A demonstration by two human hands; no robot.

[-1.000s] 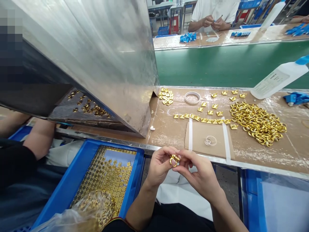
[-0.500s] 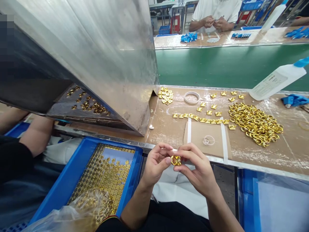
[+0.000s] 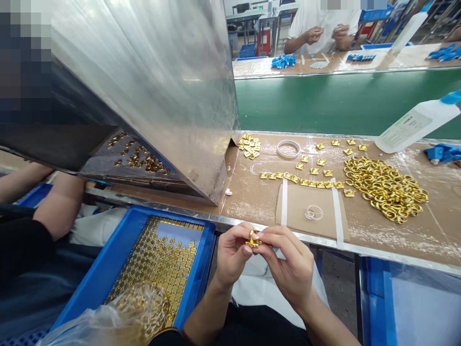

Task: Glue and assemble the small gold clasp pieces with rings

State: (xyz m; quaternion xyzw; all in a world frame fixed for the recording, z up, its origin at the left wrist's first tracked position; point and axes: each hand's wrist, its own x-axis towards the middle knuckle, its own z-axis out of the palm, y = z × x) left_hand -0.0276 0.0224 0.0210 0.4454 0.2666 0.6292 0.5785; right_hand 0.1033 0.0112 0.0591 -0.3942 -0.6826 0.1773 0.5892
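A small gold metal piece (image 3: 253,240), a ring standing on a flat base, is pinched between the fingertips of both my hands in front of the bench edge. My left hand (image 3: 232,254) closes on its left side with thumb and fingers. From the right, my right hand (image 3: 288,262) grips it the same way, so the fingertips hide parts of it. Past my hands lies a cardboard pad (image 3: 306,218) with white tape strips and a clear thin coil (image 3: 314,212). Behind the pad runs a row of gold square pieces (image 3: 304,182). A heap of gold rings (image 3: 385,187) lies to the right.
A blue tray (image 3: 207,240) of gold squares and a plastic bag (image 3: 108,317) is at left, below a metal hood (image 3: 180,96). A tape roll (image 3: 288,149) and white bottle (image 3: 414,125) are on the bench. Across the green belt (image 3: 306,101) sits another person (image 3: 324,29).
The gold piece has been turned in my fingers, so its ring now stands up above the base. My hands have shifted slightly left, and the view has tilted a little.
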